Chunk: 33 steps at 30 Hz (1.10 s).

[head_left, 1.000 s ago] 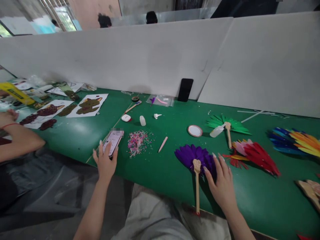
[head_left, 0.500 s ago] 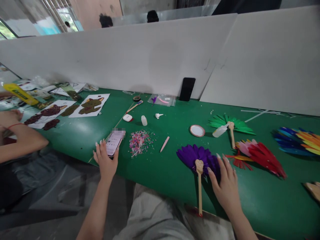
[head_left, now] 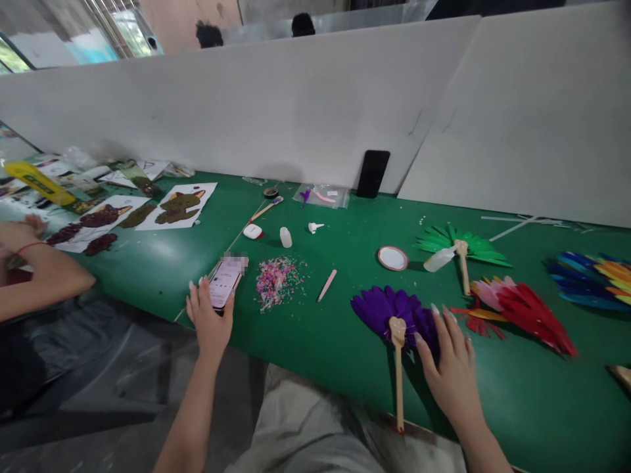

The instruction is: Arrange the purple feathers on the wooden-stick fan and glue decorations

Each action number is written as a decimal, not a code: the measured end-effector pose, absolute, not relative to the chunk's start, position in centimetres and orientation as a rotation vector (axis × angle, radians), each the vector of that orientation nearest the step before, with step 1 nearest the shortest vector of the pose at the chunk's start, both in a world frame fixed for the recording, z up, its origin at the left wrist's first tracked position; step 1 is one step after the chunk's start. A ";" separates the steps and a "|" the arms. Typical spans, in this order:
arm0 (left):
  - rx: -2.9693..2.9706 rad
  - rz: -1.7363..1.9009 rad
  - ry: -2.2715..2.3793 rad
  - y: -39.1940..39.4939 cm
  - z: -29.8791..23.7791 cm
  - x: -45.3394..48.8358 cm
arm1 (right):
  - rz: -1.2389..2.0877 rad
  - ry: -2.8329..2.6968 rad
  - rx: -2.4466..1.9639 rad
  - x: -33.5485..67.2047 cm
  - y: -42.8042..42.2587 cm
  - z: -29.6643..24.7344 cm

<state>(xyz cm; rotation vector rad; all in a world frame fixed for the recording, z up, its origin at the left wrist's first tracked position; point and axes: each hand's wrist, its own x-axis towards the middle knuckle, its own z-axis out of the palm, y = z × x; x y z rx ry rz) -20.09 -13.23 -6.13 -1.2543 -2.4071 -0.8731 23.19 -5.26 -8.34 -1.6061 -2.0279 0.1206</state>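
My left hand (head_left: 210, 318) grips the near end of a lit phone (head_left: 225, 284) that lies at the front edge of the green table (head_left: 315, 341). My right hand (head_left: 451, 368) lies flat with fingers spread on the right side of a purple feather fan (head_left: 389, 305). The fan's wooden handle (head_left: 399, 374) points toward me over the table edge. A heap of coloured confetti bits (head_left: 277, 279) and a small pink stick (head_left: 327, 285) lie between the two hands.
A green fan (head_left: 461, 243), a red and pink fan (head_left: 522, 309) and a blue-orange fan (head_left: 591, 279) lie to the right. A round lid (head_left: 393, 257), small bottles and a black phone (head_left: 373, 173) against the white partition stand behind. Another person's arm (head_left: 42, 279) rests at left beside paper cutouts (head_left: 177, 205).
The view has shifted slightly, so everything sits a little further right and lower. Both hands have stayed where they were on the phone and the purple fan.
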 end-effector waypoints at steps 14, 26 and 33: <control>-1.775 -0.927 -2.368 -14.9 -6.4 -12.2 | 0.114 -2.070 -1.659 23.2 -5.2 -8.6; -1.989 -0.989 -2.343 -14.5 -5.8 -10.8 | 0.107 -2.069 -1.653 22.9 -5.2 -8.3; -1.307 -0.832 -2.392 -13.6 -6.9 -17.5 | 0.105 -2.074 -1.648 22.9 -5.2 -8.2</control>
